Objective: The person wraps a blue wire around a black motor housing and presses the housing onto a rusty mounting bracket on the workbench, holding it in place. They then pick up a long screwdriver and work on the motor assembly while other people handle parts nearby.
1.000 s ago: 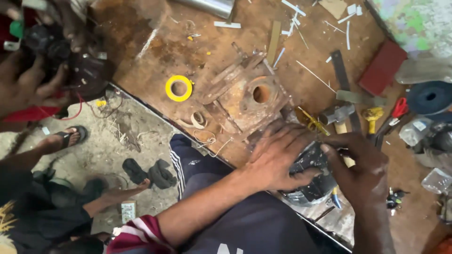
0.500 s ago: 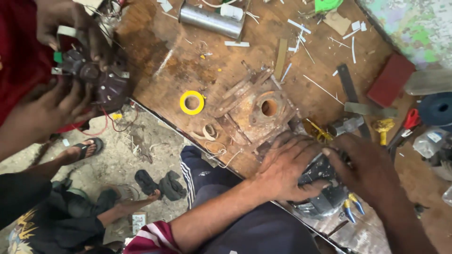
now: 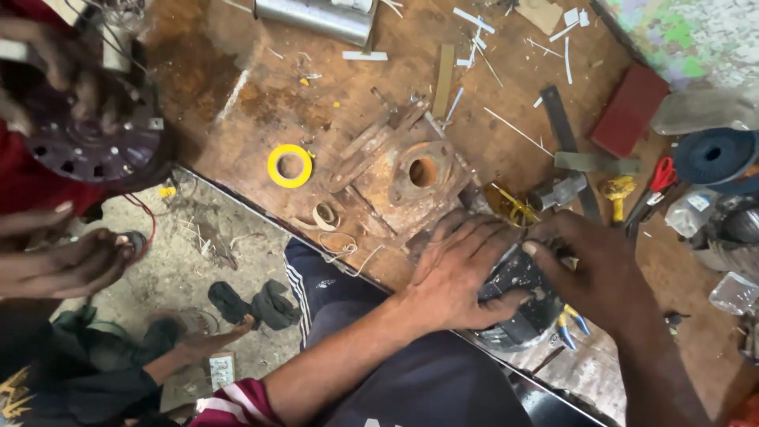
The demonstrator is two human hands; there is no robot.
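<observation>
Both my hands grip a dark, greasy round motor part [image 3: 518, 304] at the near edge of a rusty brown workbench [image 3: 261, 111]. My left hand [image 3: 458, 273] lies over its left side with fingers spread. My right hand [image 3: 589, 269] covers its right side, thumb on top. Blue-handled pliers [image 3: 571, 326] lie just under the part. A rusty metal flange block with a round hole [image 3: 419, 170] sits right behind my left hand. A roll of yellow tape [image 3: 289, 165] lies to the left of that block.
Another person's hands at far left hold a dark round disc with holes [image 3: 91, 142]. On the bench lie a silver cylinder [image 3: 316, 16], a red block [image 3: 630, 109], red-handled scissors [image 3: 656, 178], a dark blue disc [image 3: 715, 154] and scattered white strips. Sandals [image 3: 253, 304] lie on the ground below.
The view has shifted slightly; my hands keep their grip on the motor part. The other person's hands at left have moved, now holding the round disc lower and closer.
</observation>
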